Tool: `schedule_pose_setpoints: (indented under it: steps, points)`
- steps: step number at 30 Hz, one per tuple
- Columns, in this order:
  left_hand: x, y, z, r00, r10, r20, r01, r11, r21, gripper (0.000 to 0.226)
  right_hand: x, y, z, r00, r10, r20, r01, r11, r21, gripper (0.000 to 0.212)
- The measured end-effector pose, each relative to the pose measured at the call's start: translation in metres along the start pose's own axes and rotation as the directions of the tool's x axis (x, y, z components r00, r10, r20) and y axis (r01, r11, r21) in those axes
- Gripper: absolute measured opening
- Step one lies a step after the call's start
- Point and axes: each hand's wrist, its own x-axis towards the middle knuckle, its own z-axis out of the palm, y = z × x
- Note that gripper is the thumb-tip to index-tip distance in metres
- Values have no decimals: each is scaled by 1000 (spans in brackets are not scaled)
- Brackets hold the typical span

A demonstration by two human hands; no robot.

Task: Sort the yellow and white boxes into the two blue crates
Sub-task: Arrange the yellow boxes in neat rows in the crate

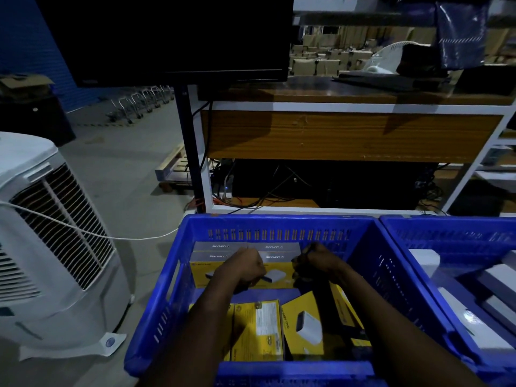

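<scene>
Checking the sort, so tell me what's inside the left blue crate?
Left blue crate holds yellow boxes, some stacked at the back. Both hands reach in, covering part of them. No white boxes show; the crate floor is mostly hidden.

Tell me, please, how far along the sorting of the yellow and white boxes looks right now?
Well along, it seems. The left blue crate holds only yellow boxes, the right blue crate white boxes. Both hands, left hand and right hand, are down on the far yellow stack, apparently arranging it. No unsorted boxes are visible.

"LAPCARE" reads upside-down on grey sides of yellow boxes [247, 251] at far wall of left crate [156, 303].
</scene>
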Motion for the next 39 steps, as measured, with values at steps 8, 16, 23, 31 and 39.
schedule_pose_setpoints:
  steps: [8,16,23,31,39]
  points:
    - [6,-1,11,989,-1,145,-24,985,170,33,23,20,-8,993,56,-107,-64,995,-78,12]
    - [11,-7,12,994,23,110,-38,991,132,28,21,17,0,997,78,20,-75,989,-129,24]
    - [12,-18,5,989,-82,125,61,985,161,22,21,14,-2,992,127,13,-113,925,-364,27]
    - [-4,-35,-8,962,-206,180,171,966,192,26,13,-3,22,939,-34,342,248,756,-606,31]
    - [-25,-45,-22,981,-183,70,176,980,98,22,14,-7,53,831,-121,543,502,584,-637,22]
